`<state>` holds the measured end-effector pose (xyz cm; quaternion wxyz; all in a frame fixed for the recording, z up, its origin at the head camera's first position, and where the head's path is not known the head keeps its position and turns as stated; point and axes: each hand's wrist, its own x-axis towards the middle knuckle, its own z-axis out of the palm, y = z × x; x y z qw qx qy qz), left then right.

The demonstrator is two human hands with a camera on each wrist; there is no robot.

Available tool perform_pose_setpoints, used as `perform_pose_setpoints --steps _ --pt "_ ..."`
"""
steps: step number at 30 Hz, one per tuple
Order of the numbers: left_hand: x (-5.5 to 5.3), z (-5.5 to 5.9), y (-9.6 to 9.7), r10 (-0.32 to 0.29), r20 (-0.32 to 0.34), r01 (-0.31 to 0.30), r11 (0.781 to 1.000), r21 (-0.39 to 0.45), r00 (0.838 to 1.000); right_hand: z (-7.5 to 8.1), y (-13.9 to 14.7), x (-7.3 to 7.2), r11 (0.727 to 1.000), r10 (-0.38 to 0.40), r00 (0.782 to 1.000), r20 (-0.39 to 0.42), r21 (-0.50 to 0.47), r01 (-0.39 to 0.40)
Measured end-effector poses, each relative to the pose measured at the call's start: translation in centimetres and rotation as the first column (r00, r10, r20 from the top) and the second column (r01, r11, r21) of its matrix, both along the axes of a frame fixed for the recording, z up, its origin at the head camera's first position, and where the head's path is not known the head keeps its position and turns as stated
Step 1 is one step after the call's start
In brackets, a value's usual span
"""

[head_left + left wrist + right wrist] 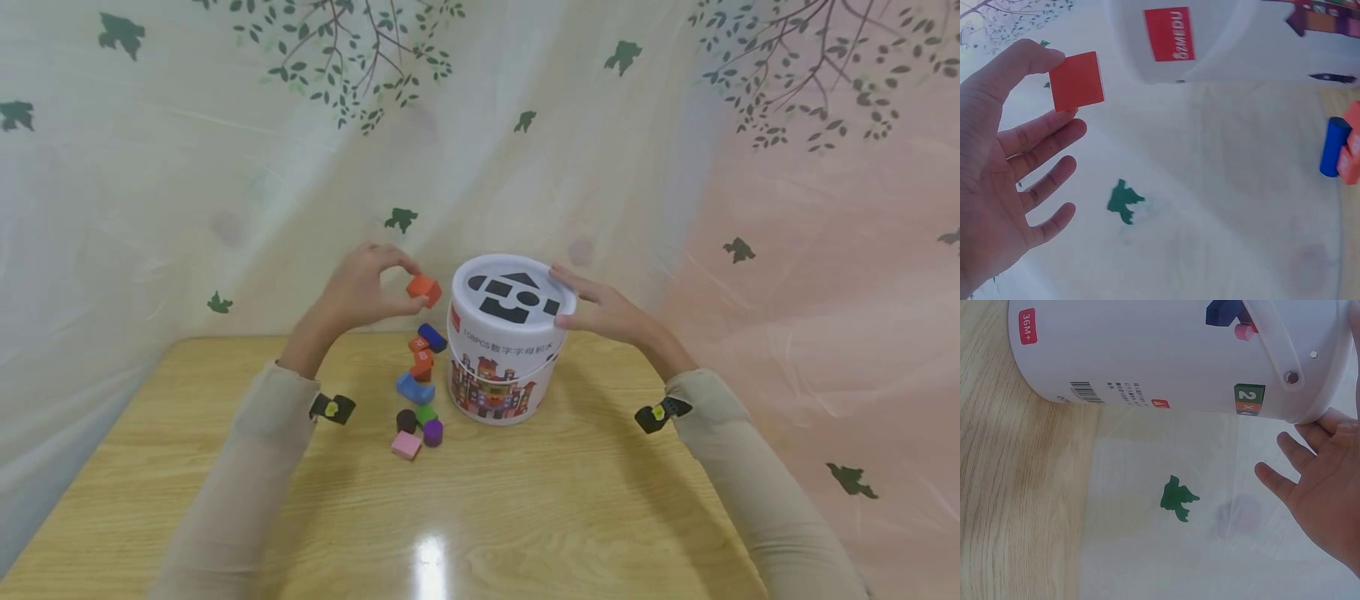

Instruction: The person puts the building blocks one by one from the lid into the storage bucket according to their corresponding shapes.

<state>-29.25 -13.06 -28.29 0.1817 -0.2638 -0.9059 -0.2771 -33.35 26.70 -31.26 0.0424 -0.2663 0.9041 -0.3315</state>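
My left hand (363,287) pinches an orange-red block (424,290) between thumb and index finger, up in the air just left of the bucket's lid. Its square face (1077,82) shows in the left wrist view, where the other fingers spread free. A white toy-block bucket (501,367) stands upright on the table. Its white lid (491,271) has dark cut-out shapes: a triangle, a circle, rectangles, an arch and others. My right hand (603,312) holds the lid's right rim, thumb in front and fingers farther back. In the right wrist view its outer fingers stand off the bucket wall.
Left of the bucket, several blocks lie in a loose row: a dark blue one (432,337), orange-red ones (422,361), a blue arch (415,388), a green one (426,415), a dark brown cylinder (406,422), a purple cylinder (432,432), a pink block (407,445). A leaf-print curtain (300,208) hangs behind.
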Motion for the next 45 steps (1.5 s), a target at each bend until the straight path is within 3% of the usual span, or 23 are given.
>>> perform_pose_setpoints --steps 6,15,27,39,45 --pt "0.0 1.8 1.7 0.016 -0.059 -0.016 1.000 0.010 0.998 0.1 -0.1 0.0 1.000 -0.012 1.000 0.013 -0.010 0.012" --pt "-0.7 2.5 5.0 0.053 -0.061 -0.057 0.997 -0.054 0.997 0.1 -0.1 0.3 1.000 -0.020 1.000 0.014 -0.004 0.020" --pt "-1.7 1.0 8.8 0.076 -0.052 -0.083 0.986 -0.147 0.996 0.0 -0.1 0.3 1.000 -0.009 1.000 0.012 -0.014 0.009" --pt "-2.9 -0.7 10.2 0.101 -0.089 -0.111 0.987 -0.116 0.991 -0.2 0.0 0.2 1.000 -0.013 1.000 0.012 -0.012 0.013" --pt "-3.1 -1.1 10.4 0.109 -0.070 -0.115 0.990 -0.087 0.992 -0.2 0.0 0.2 1.000 -0.008 1.000 0.014 -0.013 0.008"
